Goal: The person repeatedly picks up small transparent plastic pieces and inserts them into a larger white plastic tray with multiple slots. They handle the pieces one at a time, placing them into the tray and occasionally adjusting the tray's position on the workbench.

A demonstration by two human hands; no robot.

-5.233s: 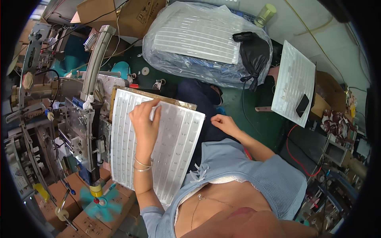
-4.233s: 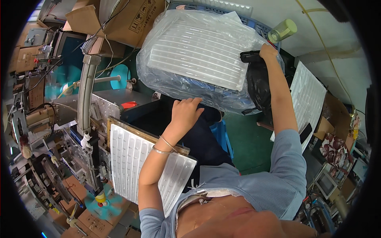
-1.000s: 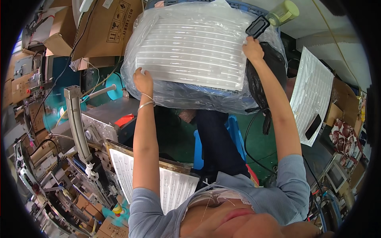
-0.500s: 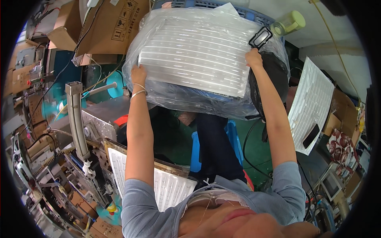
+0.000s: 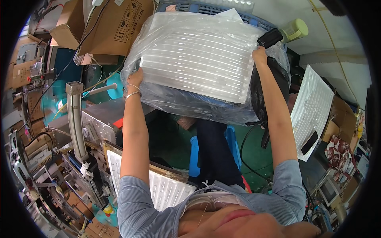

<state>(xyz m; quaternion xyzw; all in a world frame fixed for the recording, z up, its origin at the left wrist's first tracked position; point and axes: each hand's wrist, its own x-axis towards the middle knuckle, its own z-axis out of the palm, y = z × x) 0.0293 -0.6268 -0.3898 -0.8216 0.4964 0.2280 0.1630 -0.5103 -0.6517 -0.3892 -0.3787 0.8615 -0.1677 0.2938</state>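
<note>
A white, ridged plastic sheet [image 5: 194, 65] lies over clear plastic film [image 5: 190, 109] on a stack in front of me. My left hand [image 5: 135, 76] is closed at the sheet's left edge, its fingertips partly hidden. At the right edge, near the upper corner, my right hand [image 5: 260, 54] pinches the sheet between thumb and fingers. Just beyond that hand sits a small black object [image 5: 270, 38], whose kind I cannot make out. A black plastic bag [image 5: 274, 85] hangs down beside my right forearm.
A blue plastic crate [image 5: 204, 10] shows behind the film. A yellowish mug [image 5: 297, 29] stands at the far right. Another ridged sheet with a phone [image 5: 309, 142] on it lies right. Cardboard boxes [image 5: 115, 25] and a metal post [image 5: 75, 119] are left.
The view has shifted slightly. My left hand has slid a little toward me along the sheet's edge. The black object by my right hand, earlier framing a pale middle, now looks wholly dark.
</note>
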